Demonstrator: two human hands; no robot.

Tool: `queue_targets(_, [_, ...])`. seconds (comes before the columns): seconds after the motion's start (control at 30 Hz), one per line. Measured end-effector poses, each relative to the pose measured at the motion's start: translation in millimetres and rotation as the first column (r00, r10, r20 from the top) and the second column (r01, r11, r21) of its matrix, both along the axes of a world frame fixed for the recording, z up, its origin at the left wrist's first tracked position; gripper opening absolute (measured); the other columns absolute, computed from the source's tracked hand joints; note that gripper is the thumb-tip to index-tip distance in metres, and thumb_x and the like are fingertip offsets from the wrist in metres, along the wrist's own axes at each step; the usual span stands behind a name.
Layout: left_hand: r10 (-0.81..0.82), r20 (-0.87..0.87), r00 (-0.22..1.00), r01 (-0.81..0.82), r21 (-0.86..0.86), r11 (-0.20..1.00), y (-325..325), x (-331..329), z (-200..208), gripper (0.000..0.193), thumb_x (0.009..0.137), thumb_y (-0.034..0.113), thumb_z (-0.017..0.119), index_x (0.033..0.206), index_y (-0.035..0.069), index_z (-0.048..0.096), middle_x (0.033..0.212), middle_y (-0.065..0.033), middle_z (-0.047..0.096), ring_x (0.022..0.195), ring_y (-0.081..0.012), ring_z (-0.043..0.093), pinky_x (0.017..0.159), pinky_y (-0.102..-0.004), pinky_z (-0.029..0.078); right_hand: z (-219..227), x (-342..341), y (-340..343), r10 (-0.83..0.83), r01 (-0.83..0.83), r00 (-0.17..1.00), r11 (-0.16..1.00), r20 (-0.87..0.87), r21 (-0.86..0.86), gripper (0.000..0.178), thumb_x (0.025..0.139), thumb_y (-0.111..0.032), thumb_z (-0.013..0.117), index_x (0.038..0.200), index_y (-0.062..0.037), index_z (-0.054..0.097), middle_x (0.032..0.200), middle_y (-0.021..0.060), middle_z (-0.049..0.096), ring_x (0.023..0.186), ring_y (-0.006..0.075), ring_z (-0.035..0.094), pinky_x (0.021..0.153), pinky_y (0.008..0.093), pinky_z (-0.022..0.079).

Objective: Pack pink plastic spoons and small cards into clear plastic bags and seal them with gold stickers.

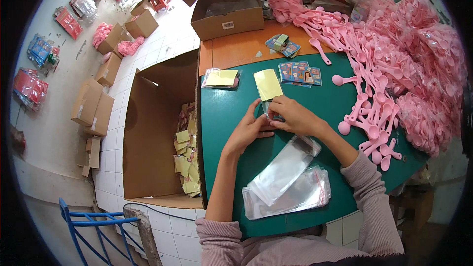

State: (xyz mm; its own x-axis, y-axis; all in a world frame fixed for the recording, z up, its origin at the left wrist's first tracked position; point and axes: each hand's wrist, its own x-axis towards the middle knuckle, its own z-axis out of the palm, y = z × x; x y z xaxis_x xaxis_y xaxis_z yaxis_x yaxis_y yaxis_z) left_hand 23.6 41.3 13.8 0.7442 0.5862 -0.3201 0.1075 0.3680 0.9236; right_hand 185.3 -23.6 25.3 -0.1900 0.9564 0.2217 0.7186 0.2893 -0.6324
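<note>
Green covering topped our table [221, 123], and white tiles [165, 32] paved the floor past it. Mid-table lay the packet [267, 84], its yellow face upward and its clear near end at our fingers. Our right hand [294, 115] pinched at that end, thumb and fingertips drawn together; our left hand [248, 129] rested beside it with fingers bent, and we could not tell whether it gripped anything. Printed cards [301, 74] lay just right of the packet, a second packet [221, 78] to its left, and clear bags [283, 170] overlapped nearer us. Pink spoons [379, 86] heaped along the right, while a carton [152, 133] with yellow packets [185, 165] inside stood against the table's left edge.
</note>
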Motion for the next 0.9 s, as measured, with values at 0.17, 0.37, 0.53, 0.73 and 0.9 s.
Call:
queue_targets(0.17, [0.042,-0.003,0.999,-0.042,-0.139,0.989,3.2,1.8,-5.4,0.06,0.09,0.012,0.044,0.139,0.008,0.009,0.097,-0.0132,0.058,0.089,-0.0201,0.06,0.079,-0.0332,0.051,-7.5,-6.4,1.4,0.026,-0.051,0.991,0.981,0.131,0.186,0.014,0.07,-0.006,0.063,0.079,-0.003,0.053,0.085,0.0111,0.051,0.082,0.0277,0.05,0.073,0.0345,0.043])
queue_targets(0.37, [0.125,-0.006,0.992,-0.125,0.029,0.992,-5.4,10.5,-2.1,0.063,0.087,0.009,0.046,0.139,0.01,0.01,0.095,-0.0118,0.059,0.086,-0.018,0.061,0.076,-0.0291,0.051,17.8,19.9,-1.5,0.269,-0.275,0.958,0.96,-0.1,-0.058,0.01,0.073,-0.008,0.062,0.077,-0.0032,0.054,0.076,0.0063,0.053,0.076,0.0171,0.053,0.071,0.0294,0.044])
queue_targets(0.53, [0.134,0.005,0.991,-0.134,-0.003,0.991,-4.6,1.9,6.6,0.057,0.084,0.002,0.043,0.136,0.009,0.02,0.093,-0.0098,0.062,0.085,-0.015,0.061,0.074,-0.0266,0.05,63.6,113.1,-20.4,-0.019,-0.07,0.956,0.955,-0.292,-0.29,0.01,0.077,-0.01,0.061,0.077,-0.0021,0.056,0.07,-0.0007,0.052,0.066,0.0075,0.048,0.059,0.0231,0.04])
queue_targets(0.73, [-0.024,-0.018,1.0,0.024,0.02,1.0,-3.9,6.0,5.3,0.032,0.086,0.007,0.041,0.116,0.008,0.051,0.097,-0.0061,0.062,0.093,-0.012,0.059,0.077,-0.0229,0.047,38.5,200.2,-70.3,-0.794,0.682,0.391,0.589,0.465,0.434,0.04,0.072,-0.02,0.066,0.104,-0.0019,0.051,0.098,0.0124,0.054,0.088,0.0263,0.052,0.069,0.0353,0.044])
queue_targets(0.9, [0.017,-0.028,0.999,-0.017,0.004,1.0,-2.6,-1.6,10.5,0.027,0.088,0.009,0.042,0.113,0.009,0.052,0.101,-0.0049,0.061,0.094,-0.0106,0.058,0.076,-0.0223,0.046,31.2,93.6,-19.1,-0.143,0.125,0.983,0.981,0.117,0.147,0.076,0.061,-0.015,0.074,0.124,-0.0031,0.034,0.121,0.0126,0.036,0.101,0.0263,0.046,0.091,0.0356,0.037])
